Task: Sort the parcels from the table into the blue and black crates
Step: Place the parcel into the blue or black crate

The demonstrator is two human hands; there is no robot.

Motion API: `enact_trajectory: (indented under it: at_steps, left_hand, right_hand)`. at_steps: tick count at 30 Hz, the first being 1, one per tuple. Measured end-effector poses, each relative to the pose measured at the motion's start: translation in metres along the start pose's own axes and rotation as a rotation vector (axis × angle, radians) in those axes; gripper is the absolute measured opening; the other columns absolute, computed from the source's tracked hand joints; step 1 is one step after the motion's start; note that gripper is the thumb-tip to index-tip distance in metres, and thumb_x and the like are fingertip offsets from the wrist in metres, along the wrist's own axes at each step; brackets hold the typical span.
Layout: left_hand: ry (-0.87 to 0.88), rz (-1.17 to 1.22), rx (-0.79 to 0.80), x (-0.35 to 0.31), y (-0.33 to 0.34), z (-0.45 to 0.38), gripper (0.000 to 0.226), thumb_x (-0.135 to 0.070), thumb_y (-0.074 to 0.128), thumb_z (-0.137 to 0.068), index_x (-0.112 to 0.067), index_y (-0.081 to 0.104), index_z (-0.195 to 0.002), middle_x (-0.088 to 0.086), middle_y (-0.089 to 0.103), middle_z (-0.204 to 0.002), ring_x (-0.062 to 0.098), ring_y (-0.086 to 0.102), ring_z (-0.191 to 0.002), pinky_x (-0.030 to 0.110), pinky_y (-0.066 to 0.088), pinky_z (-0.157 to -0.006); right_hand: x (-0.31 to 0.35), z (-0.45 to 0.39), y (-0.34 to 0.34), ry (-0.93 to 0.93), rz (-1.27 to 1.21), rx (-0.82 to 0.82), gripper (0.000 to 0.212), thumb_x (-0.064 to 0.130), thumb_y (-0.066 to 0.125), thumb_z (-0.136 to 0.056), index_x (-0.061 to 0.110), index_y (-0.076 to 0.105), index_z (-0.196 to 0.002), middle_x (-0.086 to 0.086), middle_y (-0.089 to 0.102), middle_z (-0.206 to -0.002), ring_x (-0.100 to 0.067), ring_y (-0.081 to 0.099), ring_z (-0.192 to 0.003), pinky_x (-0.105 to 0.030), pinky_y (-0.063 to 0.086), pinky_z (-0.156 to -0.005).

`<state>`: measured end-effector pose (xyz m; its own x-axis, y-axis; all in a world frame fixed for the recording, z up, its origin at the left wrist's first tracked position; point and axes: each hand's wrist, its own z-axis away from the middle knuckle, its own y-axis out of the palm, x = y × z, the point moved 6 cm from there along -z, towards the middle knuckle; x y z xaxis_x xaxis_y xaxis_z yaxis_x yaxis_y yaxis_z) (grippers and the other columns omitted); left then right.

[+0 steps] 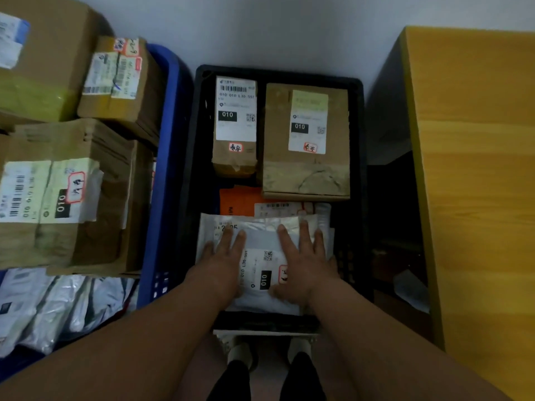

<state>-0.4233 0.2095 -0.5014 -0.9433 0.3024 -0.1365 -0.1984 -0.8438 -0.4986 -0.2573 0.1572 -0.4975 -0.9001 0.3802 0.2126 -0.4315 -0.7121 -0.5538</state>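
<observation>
Left hand (223,253): flat, fingers (228,237) straight and spread narrow, pressing the near-left part of the white mailer (260,261).
Right hand (304,256): flat, fingers (302,231) straight and fanned wider, pressing the mailer's right half; nothing is gripped.
White mailer: under both palms, topmost of a stack of soft bags at the near end of the black crate (357,169).
Beyond the fingertips: an orange envelope (237,199), then a small labelled carton (234,125) and a larger carton (307,140), side by side at the crate's far end.
Left of the left fingers: the blue crate (165,169), heaped with cartons (66,192) and silvery bags (58,308).
Right of the right fingers: the yellow wood-grain surface (477,198), no parcels visible on it.
Materials: mailer is slick, thin, crinkled film; cartons are matt, rigid, scuffed corrugated board with taped seams; the black crate is hard plastic with a slotted wall.
Risk: slick film on film may slide when pressure lifts, so the stack could slump toward the crate wall.
Risk: the printed label sits partly under the palms, so a wrongly sorted parcel could go unnoticed.
</observation>
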Motion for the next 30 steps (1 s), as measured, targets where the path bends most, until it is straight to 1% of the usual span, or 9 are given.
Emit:
enact_trajectory:
  at_steps: [7, 11, 14, 16, 19, 22, 24, 27, 30]
  left_hand:
    - [-0.034, 0.036, 0.033, 0.005, 0.024, -0.037, 0.119, -0.038, 0.068, -0.086, -0.033, -0.036, -0.144, -0.007, -0.041, -0.152, 0.039, -0.012, -0.147, 0.058, 0.022, -0.116]
    - [-0.027, 0.034, 0.076, 0.006, 0.03, -0.049, 0.133, -0.036, 0.079, -0.078, -0.033, -0.038, -0.142, -0.009, -0.047, -0.145, 0.04, -0.014, -0.147, 0.057, 0.019, -0.117]
    - [-0.031, 0.036, 0.096, 0.007, 0.035, -0.059, 0.138, -0.034, 0.082, -0.075, -0.031, -0.039, -0.141, -0.005, -0.046, -0.148, 0.041, -0.014, -0.146, 0.056, 0.018, -0.118]
    - [-0.026, 0.039, 0.078, 0.008, 0.039, -0.065, 0.137, -0.036, 0.08, -0.077, -0.032, -0.045, -0.134, -0.007, -0.049, -0.144, 0.042, -0.013, -0.147, 0.056, 0.018, -0.118]
    - [-0.021, 0.051, 0.053, 0.011, 0.046, -0.073, 0.132, -0.041, 0.075, -0.082, -0.037, -0.054, -0.112, -0.011, -0.051, -0.13, 0.042, -0.011, -0.147, 0.056, 0.023, -0.116]
    - [-0.028, 0.036, 0.058, 0.011, 0.05, -0.078, 0.138, -0.04, 0.077, -0.079, -0.037, -0.059, -0.104, -0.01, -0.053, -0.129, 0.044, -0.012, -0.146, 0.055, 0.024, -0.116]
    - [-0.018, 0.018, 0.058, 0.009, 0.05, -0.078, 0.136, -0.034, 0.077, -0.08, -0.035, -0.056, -0.107, -0.006, -0.053, -0.13, 0.044, -0.013, -0.146, 0.054, 0.026, -0.116]
    - [-0.001, 0.003, 0.062, 0.006, 0.047, -0.077, 0.132, -0.024, 0.078, -0.08, -0.03, -0.048, -0.12, -0.003, -0.051, -0.135, 0.044, -0.014, -0.146, 0.052, 0.027, -0.116]
    - [-0.002, 0.014, 0.061, 0.008, 0.05, -0.08, 0.13, -0.026, 0.077, -0.081, -0.03, -0.048, -0.119, -0.003, -0.053, -0.133, 0.044, -0.015, -0.145, 0.052, 0.025, -0.116]
  right_hand:
    - [-0.005, -0.029, 0.021, 0.029, 0.005, 0.051, 0.13, 0.065, 0.07, -0.072, 0.047, -0.041, -0.137, -0.001, -0.052, -0.146, -0.036, -0.039, -0.14, -0.068, 0.006, -0.114]
    - [-0.007, -0.043, 0.027, 0.026, 0.043, 0.083, 0.128, 0.068, 0.067, -0.073, 0.045, -0.042, -0.136, -0.003, -0.053, -0.145, -0.038, -0.041, -0.137, -0.067, -0.001, -0.112]
    - [-0.009, -0.052, 0.032, 0.027, 0.06, 0.111, 0.129, 0.07, 0.066, -0.072, 0.046, -0.045, -0.134, -0.004, -0.057, -0.141, -0.039, -0.044, -0.135, -0.067, -0.004, -0.113]
    - [-0.011, -0.056, 0.036, 0.018, 0.057, 0.117, 0.13, 0.071, 0.067, -0.072, 0.046, -0.049, -0.127, -0.002, -0.062, -0.134, -0.039, -0.047, -0.132, -0.066, -0.007, -0.112]
    - [-0.013, -0.063, 0.04, 0.002, 0.064, 0.138, 0.128, 0.071, 0.065, -0.074, 0.045, -0.051, -0.121, -0.002, -0.066, -0.126, -0.038, -0.055, -0.122, -0.067, -0.011, -0.111]
    - [-0.014, -0.069, 0.045, -0.002, 0.064, 0.153, 0.127, 0.071, 0.063, -0.075, 0.045, -0.053, -0.118, -0.003, -0.068, -0.123, -0.037, -0.062, -0.11, -0.067, -0.012, -0.111]
    - [-0.016, -0.072, 0.049, 0.001, 0.068, 0.151, 0.127, 0.071, 0.063, -0.076, 0.046, -0.056, -0.114, -0.002, -0.07, -0.121, -0.037, -0.063, -0.108, -0.067, -0.013, -0.11]
    - [-0.018, -0.076, 0.053, -0.002, 0.072, 0.148, 0.128, 0.073, 0.063, -0.075, 0.044, -0.055, -0.115, -0.003, -0.071, -0.119, -0.038, -0.064, -0.108, -0.067, -0.015, -0.109]
    - [-0.018, -0.08, 0.056, -0.008, 0.081, 0.135, 0.129, 0.074, 0.062, -0.074, 0.043, -0.055, -0.117, -0.004, -0.071, -0.119, -0.038, -0.064, -0.108, -0.067, -0.015, -0.109]
